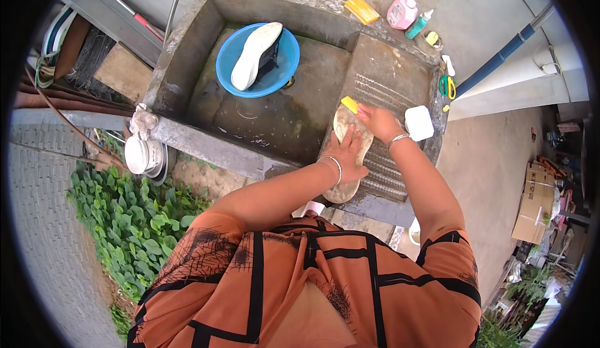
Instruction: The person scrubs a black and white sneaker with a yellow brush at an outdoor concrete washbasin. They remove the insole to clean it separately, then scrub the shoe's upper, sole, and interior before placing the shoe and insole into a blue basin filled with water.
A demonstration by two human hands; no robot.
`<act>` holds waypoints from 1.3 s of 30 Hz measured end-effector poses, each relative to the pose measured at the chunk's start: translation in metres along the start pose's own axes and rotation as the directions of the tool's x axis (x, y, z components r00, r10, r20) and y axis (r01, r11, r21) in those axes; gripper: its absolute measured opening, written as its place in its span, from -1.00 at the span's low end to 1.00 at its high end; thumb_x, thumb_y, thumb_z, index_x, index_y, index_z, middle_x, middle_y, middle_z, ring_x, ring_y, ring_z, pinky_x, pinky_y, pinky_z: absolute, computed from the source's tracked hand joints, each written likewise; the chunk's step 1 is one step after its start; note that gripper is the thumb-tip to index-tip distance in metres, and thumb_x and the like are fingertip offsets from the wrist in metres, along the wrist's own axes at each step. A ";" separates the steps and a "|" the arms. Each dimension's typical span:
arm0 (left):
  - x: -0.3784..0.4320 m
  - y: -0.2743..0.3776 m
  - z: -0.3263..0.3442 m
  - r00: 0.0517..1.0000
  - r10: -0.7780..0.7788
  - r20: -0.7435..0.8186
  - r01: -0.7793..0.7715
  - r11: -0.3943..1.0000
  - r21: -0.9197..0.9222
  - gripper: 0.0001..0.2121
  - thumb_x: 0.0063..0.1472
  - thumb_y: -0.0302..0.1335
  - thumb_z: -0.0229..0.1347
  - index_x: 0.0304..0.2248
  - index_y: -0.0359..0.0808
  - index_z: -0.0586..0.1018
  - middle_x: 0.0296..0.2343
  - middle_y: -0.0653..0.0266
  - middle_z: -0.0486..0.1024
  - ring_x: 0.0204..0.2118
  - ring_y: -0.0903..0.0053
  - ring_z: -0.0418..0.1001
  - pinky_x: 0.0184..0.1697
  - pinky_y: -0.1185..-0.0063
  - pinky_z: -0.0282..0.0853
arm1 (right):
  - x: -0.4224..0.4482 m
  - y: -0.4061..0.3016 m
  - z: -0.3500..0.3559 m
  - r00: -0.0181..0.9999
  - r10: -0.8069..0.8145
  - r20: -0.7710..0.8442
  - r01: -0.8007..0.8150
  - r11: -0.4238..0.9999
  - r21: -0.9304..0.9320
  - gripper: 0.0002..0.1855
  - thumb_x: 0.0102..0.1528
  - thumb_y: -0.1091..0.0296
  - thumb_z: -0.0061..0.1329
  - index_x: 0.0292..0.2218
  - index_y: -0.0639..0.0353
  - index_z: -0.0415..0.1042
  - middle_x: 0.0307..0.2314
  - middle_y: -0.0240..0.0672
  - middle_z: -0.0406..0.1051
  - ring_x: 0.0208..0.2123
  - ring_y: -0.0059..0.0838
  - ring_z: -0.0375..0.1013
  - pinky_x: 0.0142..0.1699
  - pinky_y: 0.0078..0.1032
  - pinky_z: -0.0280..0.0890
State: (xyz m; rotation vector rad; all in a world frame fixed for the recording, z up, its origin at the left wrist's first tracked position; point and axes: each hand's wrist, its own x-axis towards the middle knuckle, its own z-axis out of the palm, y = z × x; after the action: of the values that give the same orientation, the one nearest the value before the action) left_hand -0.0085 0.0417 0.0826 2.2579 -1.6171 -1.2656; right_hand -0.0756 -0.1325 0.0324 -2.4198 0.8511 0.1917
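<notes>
A shoe (346,113) lies sole up on the ribbed washboard slab (382,74) of a concrete sink, its off-white sole stained brown. My left hand (346,156) holds it down, fingers spread across the middle of the sole and thumb at its right side. In my right hand (378,122) is a small yellow scrubbing brush or block (349,104), touching the sole near its far end. The bristles, if any, are hidden. A second shoe (255,57), dark with a whiter sole, rests tilted in a blue plastic basin (225,78) holding water.
The basin stands in the wet concrete sink (197,137). Along its rim sit a yellow soap bar (362,10), a pink bottle (401,14), a green bottle (418,24), scissors (447,86) and a white box (419,123). White containers (143,155) hang at the left corner.
</notes>
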 end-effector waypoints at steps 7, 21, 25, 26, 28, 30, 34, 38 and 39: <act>0.006 0.000 0.009 0.998 0.028 -0.060 -0.026 0.999 0.033 -0.10 0.03 -0.01 -0.01 0.23 -0.29 -0.14 0.24 0.00 -0.34 0.23 -0.16 -0.18 0.28 0.30 -0.17 | 0.011 0.026 0.006 0.984 0.161 -0.072 -0.129 0.934 0.332 -0.56 0.10 0.01 -0.06 -0.03 -0.03 0.41 -0.25 -0.13 0.46 -0.21 -0.12 0.45 -0.11 -0.37 0.32; 0.009 0.009 0.009 0.999 0.001 -0.037 0.003 0.996 0.091 -0.09 0.03 0.02 -0.03 0.24 -0.28 -0.15 0.25 0.05 -0.35 0.23 -0.20 -0.26 0.30 0.31 -0.25 | 0.011 0.066 0.019 0.986 0.123 -0.113 -0.058 0.887 0.458 -0.55 0.09 0.13 -0.01 -0.02 0.13 0.39 -0.27 -0.07 0.47 -0.22 -0.15 0.47 -0.08 -0.42 0.31; 0.007 0.000 0.010 0.999 -0.003 -0.045 0.005 0.999 0.052 -0.09 0.03 0.02 -0.03 0.24 -0.28 -0.16 0.25 0.05 -0.36 0.23 -0.19 -0.25 0.30 0.31 -0.24 | -0.051 0.060 -0.005 0.999 0.029 -0.019 -0.021 0.939 0.344 -0.54 0.08 0.11 0.00 -0.02 0.08 0.39 -0.29 -0.10 0.48 -0.23 -0.19 0.48 -0.10 -0.43 0.31; 0.007 -0.001 0.012 0.999 -0.011 -0.039 0.013 0.999 0.052 -0.09 0.03 0.02 -0.03 0.24 -0.28 -0.16 0.25 0.05 -0.36 0.24 -0.19 -0.25 0.30 0.31 -0.23 | -0.046 0.048 -0.010 0.999 0.037 -0.007 -0.033 0.953 0.303 -0.54 0.08 0.11 0.00 -0.02 0.08 0.40 -0.29 -0.10 0.48 -0.23 -0.19 0.48 -0.10 -0.43 0.31; 0.010 0.006 0.008 1.000 -0.001 -0.032 0.003 0.997 0.077 -0.09 0.03 0.02 -0.03 0.24 -0.28 -0.16 0.25 0.05 -0.37 0.24 -0.19 -0.25 0.30 0.31 -0.23 | -0.017 0.044 -0.008 0.998 0.031 -0.047 -0.024 0.990 0.140 -0.55 0.09 0.06 -0.03 -0.02 0.00 0.40 -0.28 -0.13 0.48 -0.24 -0.16 0.47 -0.11 -0.38 0.32; 0.014 0.003 0.009 0.999 0.004 -0.046 0.000 0.997 0.078 -0.09 0.03 0.01 -0.03 0.24 -0.28 -0.15 0.25 0.04 -0.37 0.24 -0.19 -0.25 0.30 0.30 -0.24 | 0.023 0.015 -0.018 0.994 0.096 0.044 -0.098 0.994 0.052 -0.56 0.10 0.00 -0.07 -0.01 -0.13 0.39 -0.27 -0.18 0.48 -0.22 -0.13 0.45 -0.11 -0.34 0.32; 0.010 0.004 0.010 0.999 -0.005 -0.042 0.008 0.998 0.068 -0.09 0.03 0.00 -0.02 0.23 -0.29 -0.14 0.25 0.03 -0.36 0.24 -0.18 -0.25 0.30 0.30 -0.25 | 0.036 0.018 -0.004 0.997 0.080 -0.015 -0.078 0.993 0.086 -0.55 0.11 -0.03 -0.11 0.01 -0.19 0.37 -0.24 -0.18 0.46 -0.19 -0.14 0.44 -0.10 -0.34 0.31; 0.009 -0.004 0.009 0.997 0.042 -0.064 -0.038 0.997 0.062 -0.10 0.02 -0.01 -0.01 0.23 -0.29 -0.12 0.24 0.02 -0.35 0.23 -0.19 -0.24 0.29 0.29 -0.21 | -0.007 0.065 -0.003 0.993 -0.119 0.006 0.114 0.961 0.251 -0.53 0.11 -0.06 -0.10 0.02 -0.17 0.36 -0.23 -0.19 0.47 -0.20 -0.13 0.44 -0.10 -0.33 0.32; 0.010 -0.003 0.007 0.997 0.028 -0.074 -0.024 0.998 0.064 -0.10 0.01 -0.02 0.01 0.23 -0.29 -0.11 0.24 0.03 -0.34 0.22 -0.21 -0.22 0.28 0.27 -0.17 | -0.013 0.063 -0.011 0.990 -0.141 0.031 0.131 0.966 0.221 -0.52 0.10 -0.06 -0.10 0.02 -0.16 0.36 -0.23 -0.20 0.47 -0.20 -0.13 0.44 -0.10 -0.33 0.32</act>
State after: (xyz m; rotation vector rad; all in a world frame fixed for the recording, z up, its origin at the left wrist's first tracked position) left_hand -0.0101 0.0379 0.0709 2.2830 -1.6774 -1.1258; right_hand -0.1251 -0.1718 0.0164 -2.2477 0.6463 0.0956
